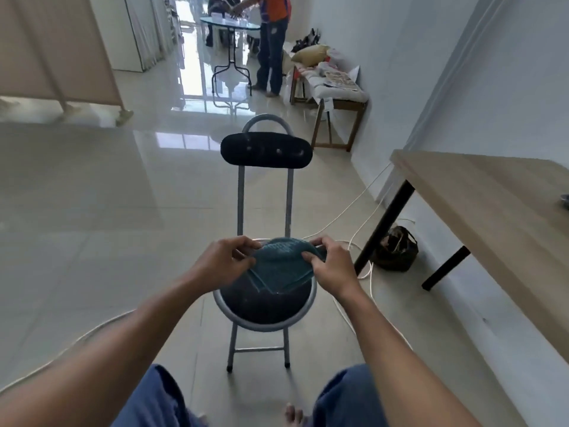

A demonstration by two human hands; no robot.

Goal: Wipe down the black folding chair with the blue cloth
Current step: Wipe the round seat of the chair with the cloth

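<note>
- Both of my hands are on the blue cloth (281,266): my left hand (220,258) pinches its left edge between thumb and fingers, my right hand (331,263) pinches the right edge the same way, fingers curled shut on the fabric.
- Folded into a rough pad, the cloth hangs between my hands above the back half of the seat (264,306); I cannot tell whether its lower edge touches the cushion.
- One black folding chair (266,192) stands right in front of my knees on the tiled floor (92,211), facing me, backrest (266,149) away from me, beside the wooden table (480,204).
- Progress, as I judge it: early. I seem to be arranging the cloth, not pressing it to any surface.
- No surface shows a clear wiped track, so I cannot say any part is done.
- Left to do, as far as I can tell: seat, backrest, grey metal frame (240,204) and legs.
</note>
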